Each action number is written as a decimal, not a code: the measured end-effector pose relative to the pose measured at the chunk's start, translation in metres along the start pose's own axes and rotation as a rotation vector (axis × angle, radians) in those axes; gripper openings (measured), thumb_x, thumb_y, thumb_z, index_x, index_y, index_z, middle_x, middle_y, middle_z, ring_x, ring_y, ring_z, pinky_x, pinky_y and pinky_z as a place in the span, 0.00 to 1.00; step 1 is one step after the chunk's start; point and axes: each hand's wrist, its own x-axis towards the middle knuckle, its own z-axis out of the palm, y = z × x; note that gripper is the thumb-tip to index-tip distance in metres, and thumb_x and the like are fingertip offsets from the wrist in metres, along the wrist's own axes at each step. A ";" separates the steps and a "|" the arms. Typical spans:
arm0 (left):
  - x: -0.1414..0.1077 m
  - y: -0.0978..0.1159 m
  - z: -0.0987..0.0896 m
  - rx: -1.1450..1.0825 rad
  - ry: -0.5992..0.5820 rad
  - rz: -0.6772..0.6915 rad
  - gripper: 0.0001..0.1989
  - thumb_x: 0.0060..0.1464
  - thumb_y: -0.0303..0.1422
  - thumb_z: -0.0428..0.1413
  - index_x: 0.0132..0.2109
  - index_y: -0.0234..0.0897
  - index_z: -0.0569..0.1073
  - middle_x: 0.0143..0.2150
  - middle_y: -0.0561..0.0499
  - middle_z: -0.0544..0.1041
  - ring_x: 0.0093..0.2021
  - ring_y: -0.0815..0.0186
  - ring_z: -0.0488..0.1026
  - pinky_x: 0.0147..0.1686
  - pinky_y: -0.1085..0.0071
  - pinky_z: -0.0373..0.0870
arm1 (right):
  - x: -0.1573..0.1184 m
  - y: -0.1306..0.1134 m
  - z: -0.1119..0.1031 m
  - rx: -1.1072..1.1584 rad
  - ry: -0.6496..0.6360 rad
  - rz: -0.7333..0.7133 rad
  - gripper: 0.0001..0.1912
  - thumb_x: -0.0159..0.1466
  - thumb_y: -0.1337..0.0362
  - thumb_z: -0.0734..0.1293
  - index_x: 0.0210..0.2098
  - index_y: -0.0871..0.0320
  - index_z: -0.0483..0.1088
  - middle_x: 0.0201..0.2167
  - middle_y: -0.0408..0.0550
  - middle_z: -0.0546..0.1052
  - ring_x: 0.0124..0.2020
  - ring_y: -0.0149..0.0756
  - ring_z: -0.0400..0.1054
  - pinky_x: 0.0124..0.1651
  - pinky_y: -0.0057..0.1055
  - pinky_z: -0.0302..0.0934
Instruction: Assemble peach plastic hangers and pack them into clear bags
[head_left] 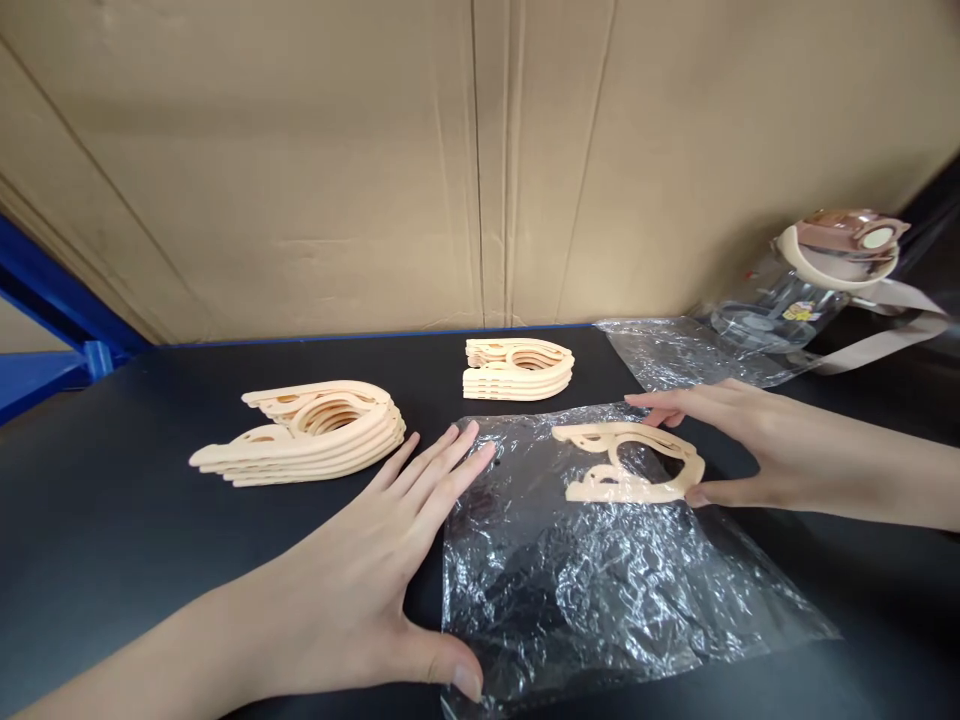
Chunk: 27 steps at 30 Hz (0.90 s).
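Note:
My left hand (367,570) lies spread, its fingertips on the left edge of a crinkled clear plastic bag (637,580) and its thumb at the near left corner. On the bag lies one beige folded plastic hanger (637,490). My right hand (720,440) is curved around its rounded right end, thumb against the near side, fingers at the far side. Just beyond my left fingertips sits a stack of the same folded hangers (322,455). A smaller stack of hangers (517,382) lies behind the bag.
At the back right, a clear bottle (795,310) with a brown lid and pale strap leans beside another clear plastic bag (667,350). Brown cardboard (337,180) walls the back of the black tabletop (97,510). A blue metal frame (60,300) stands at left.

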 end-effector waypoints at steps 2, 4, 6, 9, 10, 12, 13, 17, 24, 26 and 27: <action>0.000 0.000 0.000 -0.004 0.002 0.007 0.59 0.44 0.66 0.53 0.71 0.49 0.31 0.74 0.44 0.40 0.72 0.46 0.42 0.68 0.46 0.41 | 0.004 -0.008 0.003 0.045 0.017 -0.026 0.40 0.55 0.48 0.71 0.65 0.45 0.58 0.50 0.48 0.76 0.50 0.51 0.71 0.50 0.51 0.67; 0.001 0.001 -0.001 -0.010 -0.004 0.008 0.60 0.43 0.65 0.54 0.71 0.49 0.31 0.74 0.44 0.41 0.71 0.46 0.42 0.68 0.46 0.41 | 0.010 -0.019 0.008 0.104 0.039 -0.050 0.39 0.57 0.50 0.70 0.65 0.47 0.58 0.50 0.48 0.77 0.48 0.48 0.72 0.49 0.48 0.67; 0.002 0.001 -0.002 -0.009 -0.026 0.003 0.58 0.43 0.65 0.55 0.71 0.51 0.36 0.74 0.45 0.43 0.71 0.44 0.43 0.67 0.43 0.41 | 0.015 -0.027 0.014 0.133 0.072 -0.056 0.38 0.58 0.50 0.70 0.65 0.49 0.58 0.49 0.48 0.77 0.47 0.46 0.72 0.48 0.45 0.67; 0.004 0.002 -0.003 -0.002 -0.066 -0.006 0.53 0.41 0.65 0.57 0.70 0.58 0.47 0.74 0.50 0.45 0.71 0.40 0.42 0.65 0.38 0.42 | 0.017 -0.034 0.023 0.069 0.144 -0.011 0.37 0.58 0.49 0.70 0.64 0.49 0.57 0.47 0.49 0.77 0.45 0.47 0.72 0.48 0.48 0.65; 0.005 0.002 -0.004 0.000 -0.071 -0.006 0.51 0.41 0.65 0.57 0.69 0.59 0.48 0.74 0.51 0.45 0.71 0.39 0.42 0.65 0.37 0.41 | 0.017 -0.035 0.025 0.050 0.168 0.009 0.37 0.58 0.49 0.70 0.63 0.49 0.58 0.46 0.49 0.77 0.45 0.48 0.71 0.48 0.49 0.64; 0.006 0.003 -0.005 0.003 -0.072 -0.006 0.51 0.41 0.65 0.57 0.69 0.59 0.49 0.74 0.51 0.44 0.71 0.39 0.42 0.64 0.36 0.42 | 0.016 -0.036 0.029 0.065 0.195 0.042 0.35 0.58 0.50 0.70 0.62 0.49 0.59 0.46 0.49 0.77 0.45 0.49 0.71 0.48 0.50 0.64; 0.006 0.003 -0.005 0.006 -0.072 -0.005 0.51 0.41 0.65 0.57 0.69 0.59 0.49 0.74 0.51 0.43 0.71 0.39 0.42 0.64 0.36 0.43 | 0.016 -0.036 0.031 0.102 0.197 0.048 0.34 0.59 0.51 0.70 0.61 0.49 0.59 0.46 0.49 0.76 0.46 0.48 0.70 0.48 0.49 0.64; 0.006 0.004 -0.005 0.020 -0.067 0.007 0.50 0.43 0.65 0.56 0.69 0.61 0.48 0.74 0.52 0.42 0.71 0.41 0.42 0.64 0.37 0.46 | 0.017 -0.042 0.034 0.276 0.199 0.027 0.29 0.63 0.55 0.67 0.61 0.49 0.58 0.46 0.46 0.77 0.46 0.42 0.71 0.49 0.43 0.65; 0.006 0.002 -0.003 0.007 -0.057 0.015 0.50 0.41 0.64 0.57 0.68 0.62 0.51 0.74 0.52 0.41 0.71 0.37 0.39 0.63 0.34 0.43 | 0.020 -0.051 0.039 0.286 0.251 0.010 0.24 0.63 0.53 0.67 0.57 0.50 0.61 0.44 0.45 0.79 0.43 0.41 0.72 0.47 0.41 0.65; 0.006 0.002 -0.003 0.012 -0.050 0.019 0.50 0.41 0.65 0.57 0.69 0.61 0.50 0.74 0.52 0.43 0.71 0.38 0.38 0.64 0.34 0.40 | 0.019 -0.051 0.040 0.264 0.269 -0.004 0.24 0.64 0.53 0.67 0.56 0.50 0.61 0.43 0.45 0.79 0.42 0.40 0.72 0.47 0.41 0.65; 0.006 0.002 -0.003 0.014 -0.048 0.023 0.50 0.42 0.65 0.56 0.69 0.61 0.49 0.74 0.53 0.44 0.71 0.39 0.38 0.64 0.34 0.38 | 0.019 -0.051 0.040 0.250 0.279 -0.011 0.24 0.64 0.53 0.67 0.56 0.50 0.61 0.43 0.45 0.78 0.42 0.40 0.72 0.47 0.41 0.64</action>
